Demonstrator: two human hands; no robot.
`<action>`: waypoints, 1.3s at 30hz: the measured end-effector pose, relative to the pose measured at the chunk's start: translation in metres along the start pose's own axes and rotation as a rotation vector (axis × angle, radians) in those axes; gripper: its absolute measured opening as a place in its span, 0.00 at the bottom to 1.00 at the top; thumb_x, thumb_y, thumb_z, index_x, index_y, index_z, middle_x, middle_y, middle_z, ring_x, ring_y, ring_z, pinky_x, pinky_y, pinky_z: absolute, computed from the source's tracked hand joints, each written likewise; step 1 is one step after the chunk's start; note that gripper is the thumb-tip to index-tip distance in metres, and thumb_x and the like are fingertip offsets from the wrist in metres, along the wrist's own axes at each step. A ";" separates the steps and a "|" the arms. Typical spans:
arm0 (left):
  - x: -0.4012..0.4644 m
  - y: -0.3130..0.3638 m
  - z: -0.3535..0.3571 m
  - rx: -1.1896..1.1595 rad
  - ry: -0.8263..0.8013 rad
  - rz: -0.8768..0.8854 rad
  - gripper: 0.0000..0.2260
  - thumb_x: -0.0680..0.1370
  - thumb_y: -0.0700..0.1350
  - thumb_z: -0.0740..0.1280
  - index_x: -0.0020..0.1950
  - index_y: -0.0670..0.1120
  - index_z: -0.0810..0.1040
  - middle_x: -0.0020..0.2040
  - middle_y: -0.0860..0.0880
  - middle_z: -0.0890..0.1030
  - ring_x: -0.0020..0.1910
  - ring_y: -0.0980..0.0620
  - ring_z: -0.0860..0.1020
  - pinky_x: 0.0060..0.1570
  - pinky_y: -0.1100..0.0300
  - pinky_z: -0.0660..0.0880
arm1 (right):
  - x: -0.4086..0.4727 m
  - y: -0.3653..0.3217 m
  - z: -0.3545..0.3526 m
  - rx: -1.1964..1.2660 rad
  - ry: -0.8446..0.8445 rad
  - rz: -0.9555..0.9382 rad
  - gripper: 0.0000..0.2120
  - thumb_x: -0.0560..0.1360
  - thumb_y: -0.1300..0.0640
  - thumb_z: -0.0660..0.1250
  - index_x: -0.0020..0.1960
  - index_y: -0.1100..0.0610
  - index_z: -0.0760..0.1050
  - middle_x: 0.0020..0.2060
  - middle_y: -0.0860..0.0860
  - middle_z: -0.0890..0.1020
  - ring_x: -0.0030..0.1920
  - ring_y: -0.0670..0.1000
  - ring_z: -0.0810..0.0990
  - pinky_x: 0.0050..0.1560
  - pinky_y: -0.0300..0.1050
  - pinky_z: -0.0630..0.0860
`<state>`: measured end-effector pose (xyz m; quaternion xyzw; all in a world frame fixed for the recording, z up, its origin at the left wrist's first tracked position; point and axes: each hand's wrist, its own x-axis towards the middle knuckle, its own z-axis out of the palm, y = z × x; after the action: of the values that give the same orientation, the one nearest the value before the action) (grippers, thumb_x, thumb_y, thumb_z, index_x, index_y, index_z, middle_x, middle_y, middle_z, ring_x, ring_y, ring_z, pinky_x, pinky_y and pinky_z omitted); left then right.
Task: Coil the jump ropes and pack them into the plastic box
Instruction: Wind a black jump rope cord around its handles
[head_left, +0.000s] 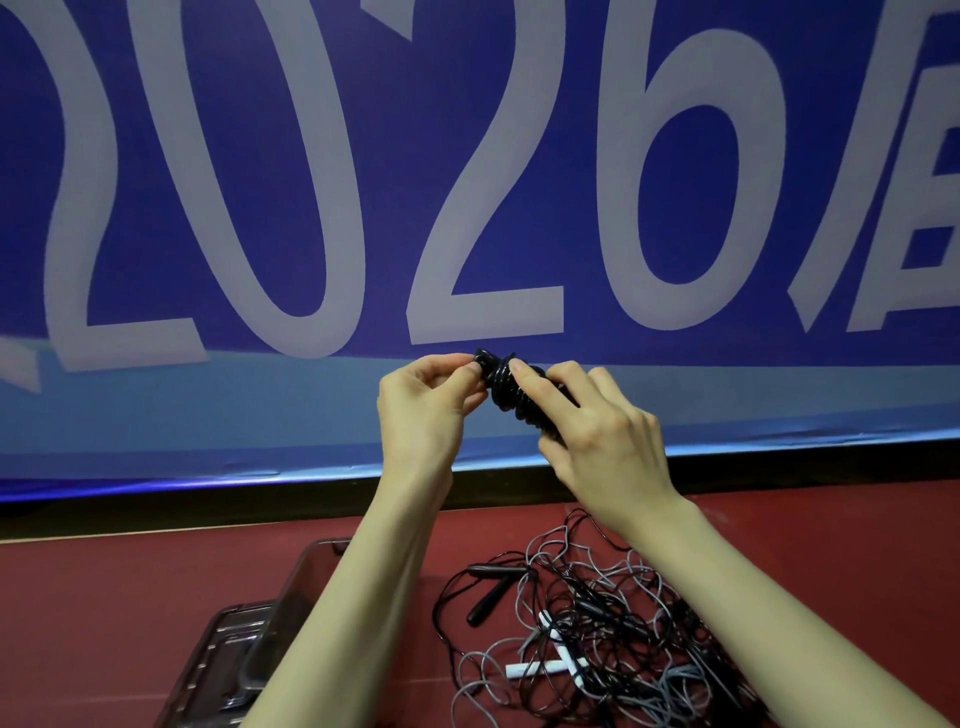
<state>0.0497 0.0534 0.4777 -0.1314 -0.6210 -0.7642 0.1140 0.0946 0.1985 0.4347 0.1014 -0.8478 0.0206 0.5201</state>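
Head view shows me two bare hands held up in front of a big blue banner (218, 156) with white numbers on it. My left hand (423, 410) pinches one end of a black rope bundle (506, 387) with its thumb and fingers. My right hand (597, 431) grips the other side of the same bundle, with its fingers curled round it and one finger laid across the top. The rope is wound tight in many loops, and the bundle is up in the air between both hands.

Lower down, on the red floor (104, 597), I see a messy pile of ropes (587, 623), black and grey, all tangled up. A black handle (491, 597) sticks out on the left side of the pile, and two white handles (550, 660) lie crossed near the front. Just left of the pile sits the clear plastic box (306, 571), partly hidden behind my left arm. A flat clear lid (223, 654) lies beside the box on its left.
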 end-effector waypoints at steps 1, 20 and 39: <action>0.000 -0.002 0.001 0.028 0.005 0.018 0.04 0.76 0.35 0.68 0.43 0.40 0.82 0.38 0.42 0.84 0.41 0.48 0.84 0.45 0.60 0.80 | 0.000 0.001 0.000 0.006 -0.004 0.004 0.36 0.61 0.68 0.76 0.68 0.55 0.74 0.47 0.52 0.78 0.39 0.54 0.75 0.22 0.40 0.68; 0.011 -0.021 -0.010 -0.034 -0.075 -0.063 0.03 0.73 0.33 0.71 0.43 0.39 0.81 0.42 0.41 0.83 0.43 0.50 0.84 0.47 0.62 0.79 | -0.010 0.005 0.018 0.350 -0.174 0.215 0.33 0.69 0.63 0.70 0.70 0.42 0.67 0.48 0.45 0.73 0.41 0.45 0.70 0.34 0.46 0.75; 0.020 -0.021 -0.028 -0.280 -0.170 -0.356 0.08 0.74 0.29 0.67 0.50 0.38 0.78 0.42 0.41 0.83 0.40 0.49 0.84 0.43 0.62 0.81 | -0.013 0.017 0.020 0.381 -0.287 0.263 0.34 0.69 0.62 0.69 0.69 0.38 0.66 0.48 0.43 0.73 0.44 0.49 0.76 0.37 0.49 0.77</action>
<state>0.0225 0.0299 0.4597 -0.0983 -0.5298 -0.8371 -0.0944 0.0792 0.2143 0.4154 0.0882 -0.8997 0.2325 0.3589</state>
